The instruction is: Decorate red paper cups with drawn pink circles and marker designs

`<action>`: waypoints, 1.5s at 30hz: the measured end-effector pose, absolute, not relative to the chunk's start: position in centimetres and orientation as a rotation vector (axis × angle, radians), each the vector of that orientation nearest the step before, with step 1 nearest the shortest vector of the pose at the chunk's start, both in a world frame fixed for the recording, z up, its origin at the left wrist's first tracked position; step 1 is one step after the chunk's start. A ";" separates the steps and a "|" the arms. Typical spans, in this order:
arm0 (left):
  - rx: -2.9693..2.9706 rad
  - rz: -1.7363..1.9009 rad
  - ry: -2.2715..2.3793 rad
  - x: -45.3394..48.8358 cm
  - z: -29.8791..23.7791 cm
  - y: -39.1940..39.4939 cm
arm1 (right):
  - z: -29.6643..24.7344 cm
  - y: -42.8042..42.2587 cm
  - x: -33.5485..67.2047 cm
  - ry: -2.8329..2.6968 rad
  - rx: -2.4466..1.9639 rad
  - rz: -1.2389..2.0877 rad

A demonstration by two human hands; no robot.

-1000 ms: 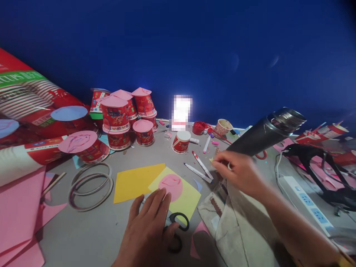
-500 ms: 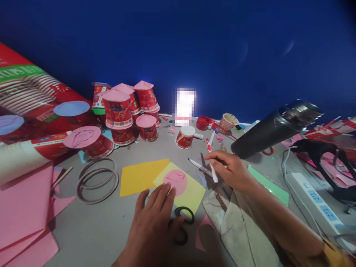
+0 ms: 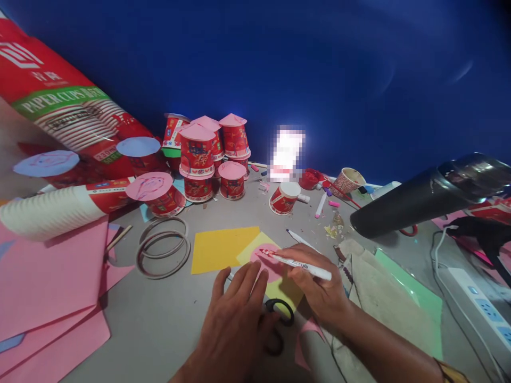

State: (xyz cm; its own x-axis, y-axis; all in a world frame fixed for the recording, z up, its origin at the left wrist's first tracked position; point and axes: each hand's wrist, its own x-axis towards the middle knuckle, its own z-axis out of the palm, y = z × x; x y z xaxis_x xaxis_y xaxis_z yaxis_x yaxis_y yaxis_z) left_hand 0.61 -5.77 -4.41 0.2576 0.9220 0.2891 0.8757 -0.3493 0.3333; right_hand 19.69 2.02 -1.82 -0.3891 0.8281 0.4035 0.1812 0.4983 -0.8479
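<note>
My right hand [image 3: 319, 290] holds a white marker [image 3: 297, 261] with a red patterned cap, lying almost level above a pink paper circle [image 3: 268, 260]. The circle rests on a light yellow sheet [image 3: 285, 287] that overlaps a darker yellow sheet [image 3: 221, 249]. My left hand [image 3: 235, 324] lies flat on the grey table with its fingers spread, fingertips at the light yellow sheet's near edge. Black-handled scissors [image 3: 277, 324] lie just right of the left hand, partly under it.
Stacked red paper cups [image 3: 199, 159] with pink lids stand at the back. Long cup sleeves [image 3: 72, 117] lie at left above pink sheets [image 3: 43, 276]. Wire rings [image 3: 163, 247], a loose marker [image 3: 299, 236], a dark flask [image 3: 423, 197], a power strip [image 3: 479, 298] and a cloth bag [image 3: 383, 298] surround the work spot.
My right hand picked a marker up from beside the flask and brought it left and nearer, over the pink circle. The view has shifted left. My left hand stayed flat on the table.
</note>
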 end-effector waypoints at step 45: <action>2.441 0.718 1.715 0.5 -4.5 -5.9 | -3.3 2.3 18.5 -1.855 -1.129 0.876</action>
State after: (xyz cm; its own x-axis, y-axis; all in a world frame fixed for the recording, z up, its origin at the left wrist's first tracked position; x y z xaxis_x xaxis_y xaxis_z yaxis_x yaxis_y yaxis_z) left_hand 0.47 -5.87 -4.50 0.2670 0.9052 0.3307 0.8710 -0.3735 0.3193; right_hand 18.54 2.34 -3.31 -0.3024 0.9164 0.2623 0.3794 0.3682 -0.8488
